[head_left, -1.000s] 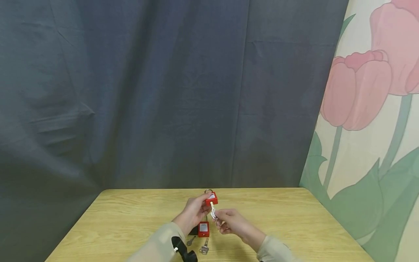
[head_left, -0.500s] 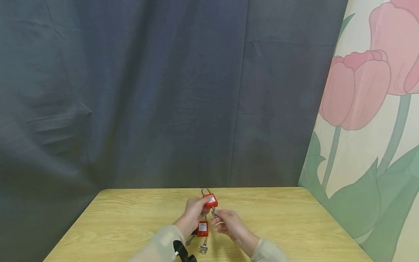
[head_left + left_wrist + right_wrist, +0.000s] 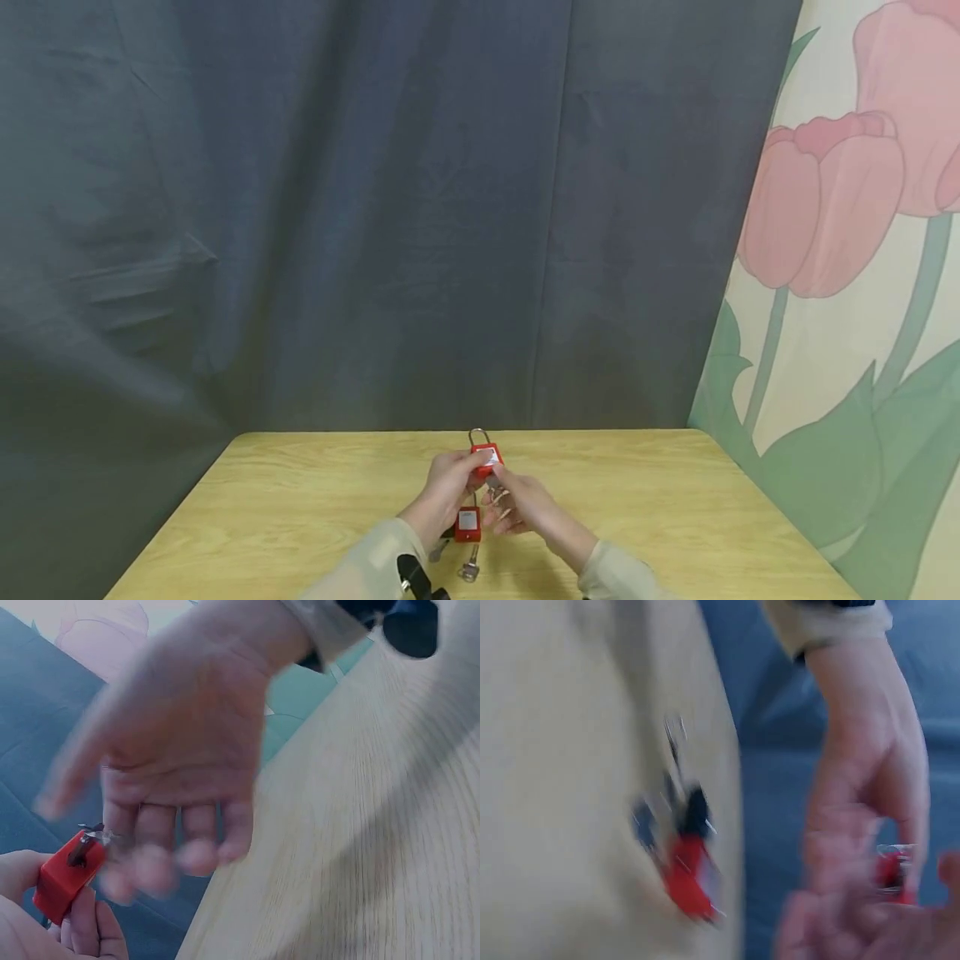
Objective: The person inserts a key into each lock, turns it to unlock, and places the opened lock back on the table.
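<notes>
The left hand [image 3: 447, 482] clamps a red block-shaped padlock with white label and metal shackle [image 3: 495, 456] above the wood-grain table [image 3: 337, 492]. The padlock looks light, rigid, perhaps slick: best gripped by its sides. At its bottom end sits a silvery metal key [image 3: 96, 835], best taken by its flat head. Rightmost, the right hand [image 3: 531, 505] has thumb and fingers apart; blur hides any contact.

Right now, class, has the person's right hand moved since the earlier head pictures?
Yes, slightly: in the head view, the right hand has shifted toward the far edge of the table, closer to the held red padlock.
</notes>
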Demonstrator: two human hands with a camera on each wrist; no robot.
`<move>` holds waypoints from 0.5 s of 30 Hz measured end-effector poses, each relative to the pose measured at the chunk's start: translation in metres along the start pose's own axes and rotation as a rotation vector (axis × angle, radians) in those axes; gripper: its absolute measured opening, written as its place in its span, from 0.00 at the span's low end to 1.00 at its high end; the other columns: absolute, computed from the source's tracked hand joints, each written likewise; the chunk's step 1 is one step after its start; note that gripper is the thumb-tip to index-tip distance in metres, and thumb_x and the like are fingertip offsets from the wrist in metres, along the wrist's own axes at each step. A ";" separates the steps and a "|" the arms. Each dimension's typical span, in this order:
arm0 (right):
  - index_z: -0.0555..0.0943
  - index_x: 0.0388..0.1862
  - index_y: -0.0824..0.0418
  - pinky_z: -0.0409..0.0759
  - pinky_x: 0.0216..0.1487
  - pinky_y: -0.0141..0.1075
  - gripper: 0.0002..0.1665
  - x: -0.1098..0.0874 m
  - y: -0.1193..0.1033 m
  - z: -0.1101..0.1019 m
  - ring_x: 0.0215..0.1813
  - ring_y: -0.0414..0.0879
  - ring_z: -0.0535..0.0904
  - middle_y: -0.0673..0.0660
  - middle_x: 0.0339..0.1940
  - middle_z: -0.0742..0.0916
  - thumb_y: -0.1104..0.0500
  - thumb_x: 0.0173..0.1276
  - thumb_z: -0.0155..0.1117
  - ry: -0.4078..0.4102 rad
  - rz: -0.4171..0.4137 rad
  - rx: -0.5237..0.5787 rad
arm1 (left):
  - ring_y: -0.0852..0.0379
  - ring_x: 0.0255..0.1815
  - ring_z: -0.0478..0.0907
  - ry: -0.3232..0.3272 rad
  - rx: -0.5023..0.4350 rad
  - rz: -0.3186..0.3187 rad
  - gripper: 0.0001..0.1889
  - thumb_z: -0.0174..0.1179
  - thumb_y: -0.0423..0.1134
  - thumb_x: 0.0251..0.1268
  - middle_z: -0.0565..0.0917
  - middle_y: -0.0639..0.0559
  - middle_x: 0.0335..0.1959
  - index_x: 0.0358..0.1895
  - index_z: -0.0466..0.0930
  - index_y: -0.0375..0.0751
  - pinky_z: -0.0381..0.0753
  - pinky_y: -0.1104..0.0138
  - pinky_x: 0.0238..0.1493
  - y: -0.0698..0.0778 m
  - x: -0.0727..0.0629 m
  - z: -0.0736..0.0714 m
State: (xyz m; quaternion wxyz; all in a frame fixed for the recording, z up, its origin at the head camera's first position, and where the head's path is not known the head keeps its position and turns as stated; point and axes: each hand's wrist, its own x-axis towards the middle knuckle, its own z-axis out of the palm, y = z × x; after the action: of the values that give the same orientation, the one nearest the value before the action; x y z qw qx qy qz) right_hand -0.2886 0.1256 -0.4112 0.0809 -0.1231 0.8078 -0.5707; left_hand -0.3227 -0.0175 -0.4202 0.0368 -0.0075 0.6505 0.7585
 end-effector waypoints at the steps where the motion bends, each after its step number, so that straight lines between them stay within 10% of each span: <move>1: 0.79 0.37 0.68 0.73 0.24 0.31 0.35 -0.001 -0.003 0.000 0.22 0.38 0.77 0.51 0.22 0.84 0.36 0.74 0.45 0.028 -0.041 -0.170 | 0.61 0.29 0.75 0.006 0.000 -0.002 0.19 0.64 0.43 0.64 0.84 0.51 0.33 0.45 0.81 0.28 0.79 0.68 0.38 0.000 0.000 -0.001; 7: 0.79 0.33 0.59 0.72 0.15 0.34 0.28 -0.005 -0.011 0.013 0.20 0.44 0.76 0.51 0.19 0.81 0.34 0.56 0.66 0.485 -0.473 -1.242 | 0.62 0.24 0.73 0.051 -0.043 -0.011 0.16 0.64 0.42 0.63 0.83 0.56 0.26 0.42 0.82 0.29 0.75 0.72 0.31 0.000 0.001 -0.003; 11: 0.77 0.22 0.56 0.69 0.10 0.35 0.20 -0.001 -0.006 0.021 0.16 0.43 0.74 0.49 0.15 0.79 0.42 0.53 0.71 0.683 -0.631 -1.417 | 0.63 0.24 0.73 0.052 -0.073 0.001 0.15 0.65 0.41 0.62 0.82 0.56 0.26 0.41 0.82 0.29 0.75 0.71 0.32 -0.002 0.000 -0.003; 15: 0.72 0.15 0.55 0.65 0.08 0.32 0.20 0.003 -0.003 0.023 0.12 0.40 0.67 0.48 0.10 0.73 0.48 0.53 0.71 0.716 -0.645 -1.487 | 0.63 0.24 0.73 0.046 -0.090 0.000 0.14 0.64 0.40 0.62 0.82 0.56 0.26 0.40 0.81 0.29 0.76 0.71 0.33 -0.005 0.002 -0.002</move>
State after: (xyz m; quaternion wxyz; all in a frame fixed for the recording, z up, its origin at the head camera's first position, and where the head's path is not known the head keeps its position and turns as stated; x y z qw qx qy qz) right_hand -0.2849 0.1031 -0.4164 -0.4426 -0.1794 0.8726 0.1029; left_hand -0.3245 -0.0187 -0.4251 0.0215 -0.0267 0.6164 0.7867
